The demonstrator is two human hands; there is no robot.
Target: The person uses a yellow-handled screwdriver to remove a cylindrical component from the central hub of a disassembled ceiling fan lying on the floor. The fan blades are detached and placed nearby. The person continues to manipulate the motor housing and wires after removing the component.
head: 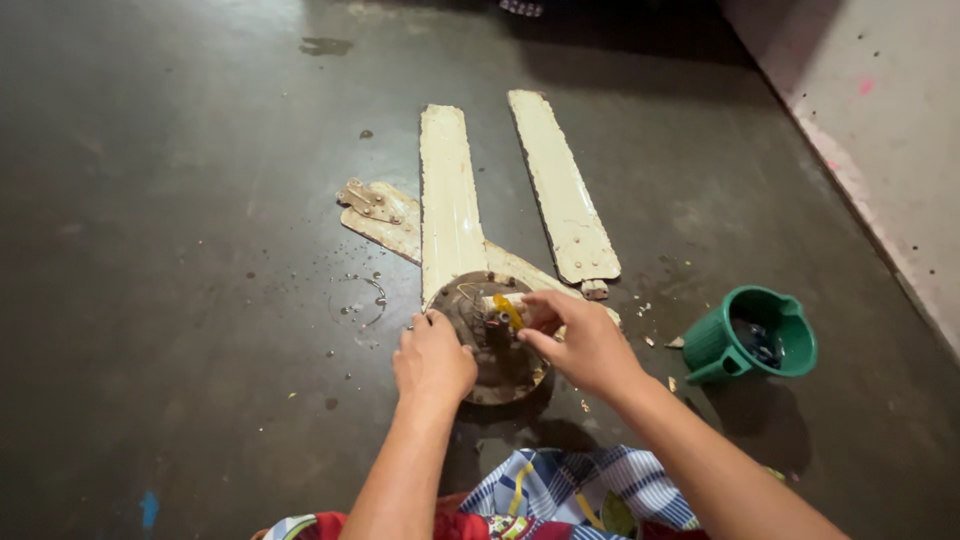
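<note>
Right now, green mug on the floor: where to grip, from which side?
By the handle. The green mug lies tipped on the dark floor, mouth up and to the right, handle low on its left side. Come in from the left, the right hand being nearest. Something dark sits inside; keep the mouth up.

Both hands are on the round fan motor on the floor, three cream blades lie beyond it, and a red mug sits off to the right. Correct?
Not quite: the mug is green, not red, as the head view shows. The rest holds: left hand and right hand on the fan motor, blades beyond.
</note>
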